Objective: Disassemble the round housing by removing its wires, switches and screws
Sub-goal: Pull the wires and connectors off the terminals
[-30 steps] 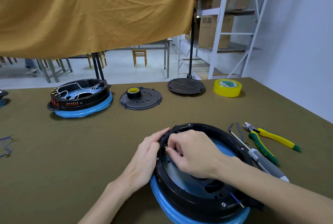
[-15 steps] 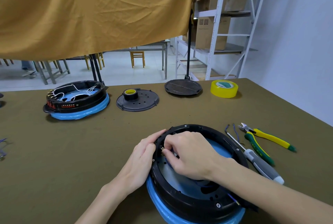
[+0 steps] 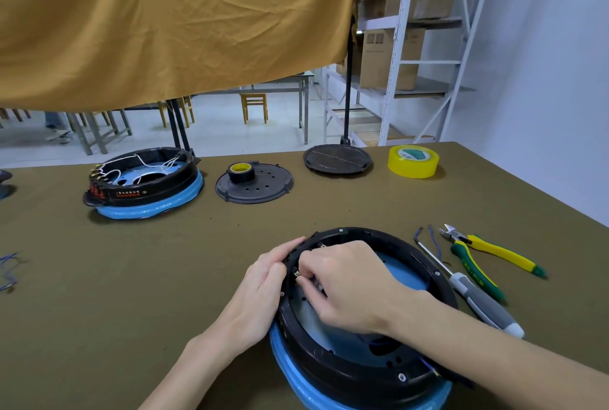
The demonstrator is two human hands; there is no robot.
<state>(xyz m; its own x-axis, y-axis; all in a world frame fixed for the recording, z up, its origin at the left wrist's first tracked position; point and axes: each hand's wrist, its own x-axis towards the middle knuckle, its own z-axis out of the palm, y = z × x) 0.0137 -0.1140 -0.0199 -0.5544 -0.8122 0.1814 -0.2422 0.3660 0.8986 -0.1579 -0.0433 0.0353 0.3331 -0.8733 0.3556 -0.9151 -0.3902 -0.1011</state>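
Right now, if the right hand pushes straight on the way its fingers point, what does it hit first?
Probably the left inner wall of the near round black housing; the right hand already pinches a small part there.

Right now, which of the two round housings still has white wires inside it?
The far-left housing: white wires loop across its inside. The near housing, where both hands work, shows none.

Both forearms are bare up to the frame's lower edge, with no sleeves showing. The left hand [image 3: 260, 291] and right hand [image 3: 352, 284] wear no gloves, rings or watch.
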